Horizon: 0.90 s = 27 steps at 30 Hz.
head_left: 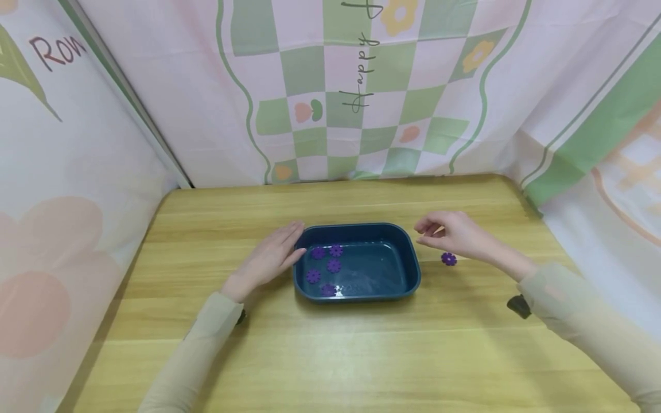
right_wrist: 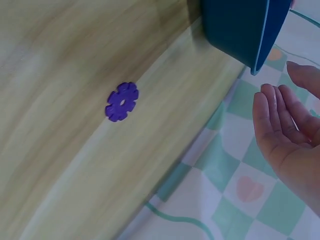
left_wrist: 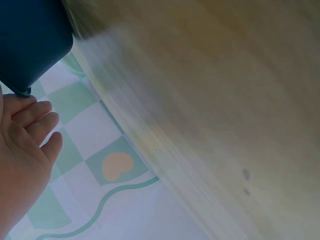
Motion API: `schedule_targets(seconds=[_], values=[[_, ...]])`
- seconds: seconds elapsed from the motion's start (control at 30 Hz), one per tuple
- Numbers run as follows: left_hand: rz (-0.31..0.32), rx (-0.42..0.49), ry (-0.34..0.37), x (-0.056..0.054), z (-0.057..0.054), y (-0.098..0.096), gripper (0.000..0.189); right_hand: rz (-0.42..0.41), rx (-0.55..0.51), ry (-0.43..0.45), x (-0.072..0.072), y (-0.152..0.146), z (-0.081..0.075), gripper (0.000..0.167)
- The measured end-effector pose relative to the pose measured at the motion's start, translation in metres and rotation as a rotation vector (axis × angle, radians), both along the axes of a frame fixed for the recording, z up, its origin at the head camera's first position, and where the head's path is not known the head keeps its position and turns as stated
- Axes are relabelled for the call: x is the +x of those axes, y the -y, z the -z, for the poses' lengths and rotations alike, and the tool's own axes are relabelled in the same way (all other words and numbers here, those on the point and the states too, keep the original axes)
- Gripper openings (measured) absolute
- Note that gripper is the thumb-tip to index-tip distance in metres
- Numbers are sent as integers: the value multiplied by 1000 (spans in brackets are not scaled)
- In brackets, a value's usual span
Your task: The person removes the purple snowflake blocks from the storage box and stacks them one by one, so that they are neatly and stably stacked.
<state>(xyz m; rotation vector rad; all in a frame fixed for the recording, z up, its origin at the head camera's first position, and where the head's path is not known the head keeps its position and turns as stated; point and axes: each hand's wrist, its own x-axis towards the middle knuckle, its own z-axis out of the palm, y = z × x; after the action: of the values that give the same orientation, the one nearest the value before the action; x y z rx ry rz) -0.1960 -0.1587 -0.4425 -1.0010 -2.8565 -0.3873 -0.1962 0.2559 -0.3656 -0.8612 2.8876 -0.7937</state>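
A dark blue rectangular bin (head_left: pixel 356 293) stands on the wooden table, with several purple flower-shaped plastic discs (head_left: pixel 334 265) lying in its left half. My left hand (head_left: pixel 273 255) rests at the bin's left rim, fingers straight and thumb over the edge; in the left wrist view the fingertips (left_wrist: pixel 44 107) are right by the rim. Just off the right end, my right hand (head_left: pixel 449 232) hovers with loosely bent fingers and nothing between them. On the table below that hand lies one more purple flower disc (head_left: pixel 448 259), flat, also plain in the right wrist view (right_wrist: pixel 122 102).
The light wooden table (head_left: pixel 330 355) extends around the bin. Behind it hangs a white curtain with green checks (head_left: pixel 343 115), and printed cloth (head_left: pixel 62 229) borders the left side too. A dark object (head_left: pixel 518 306) shows under the right sleeve.
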Motion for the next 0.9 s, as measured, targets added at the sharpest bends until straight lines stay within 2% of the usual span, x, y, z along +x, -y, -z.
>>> schedule_targets(seconds=[0.6, 0.9], values=[[-14, 1, 14, -2, 1, 1, 62, -113, -37, 89, -12, 40, 2, 20], [-16, -8, 8, -2, 2, 0, 61, -189, -33, 77, -15, 59, 6, 17]])
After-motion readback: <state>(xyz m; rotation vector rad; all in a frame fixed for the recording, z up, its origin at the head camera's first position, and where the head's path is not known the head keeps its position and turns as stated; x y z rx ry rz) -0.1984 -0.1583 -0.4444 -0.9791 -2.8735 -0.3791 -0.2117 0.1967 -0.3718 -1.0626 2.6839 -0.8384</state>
